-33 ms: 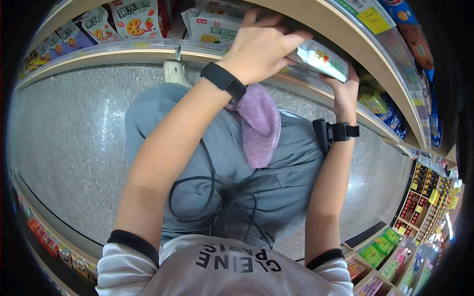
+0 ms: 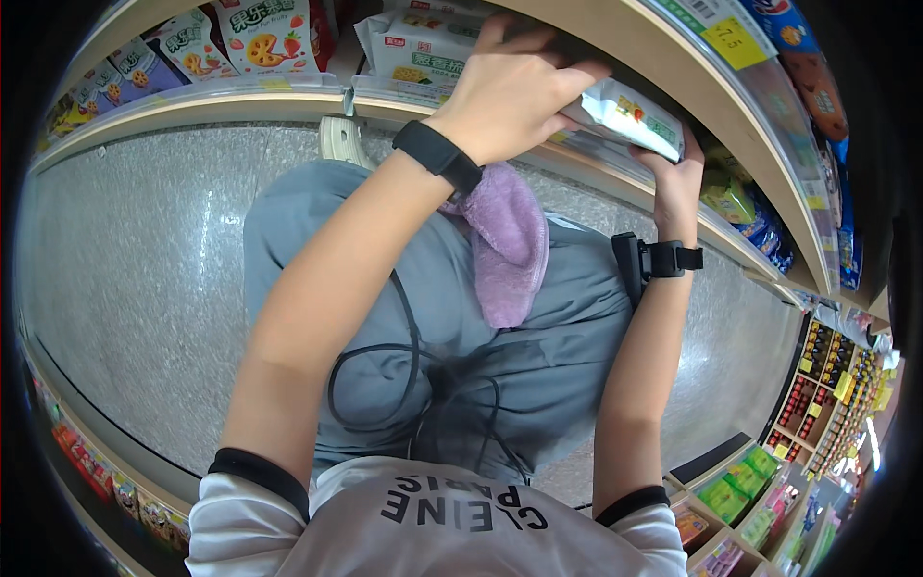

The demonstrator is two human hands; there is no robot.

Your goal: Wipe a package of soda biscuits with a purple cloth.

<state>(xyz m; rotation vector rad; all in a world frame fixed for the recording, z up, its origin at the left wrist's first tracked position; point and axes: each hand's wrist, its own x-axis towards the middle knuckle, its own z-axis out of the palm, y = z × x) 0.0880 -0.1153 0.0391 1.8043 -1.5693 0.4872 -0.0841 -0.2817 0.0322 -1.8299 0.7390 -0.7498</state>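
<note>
A white biscuit packet (image 2: 635, 119) is held between my two hands at the lower shelf, tilted down to the right. My left hand (image 2: 510, 96) has thumb and index finger closed on its left end, while the other fingers reach over the shelved packs. My right hand (image 2: 673, 173) grips the right end, thumb in front and fingers partly hidden behind. More white biscuit packs (image 2: 423, 50) lie on the shelf left of my left hand. A fuzzy purple cloth (image 2: 510, 255) hangs below my left wrist over my lap; its upper end is hidden.
The lower shelf's front edge (image 2: 212, 106) curves ahead of my knees, with an upper shelf board (image 2: 716, 91) close above my hands. Biscuit boxes (image 2: 264, 43) stand at left. Blue packs (image 2: 764, 226) lie at right. A black cable (image 2: 413, 327) loops across my lap.
The packet and my right hand have shifted very slightly to the right. My left hand has barely moved, and both hands keep their hold.
</note>
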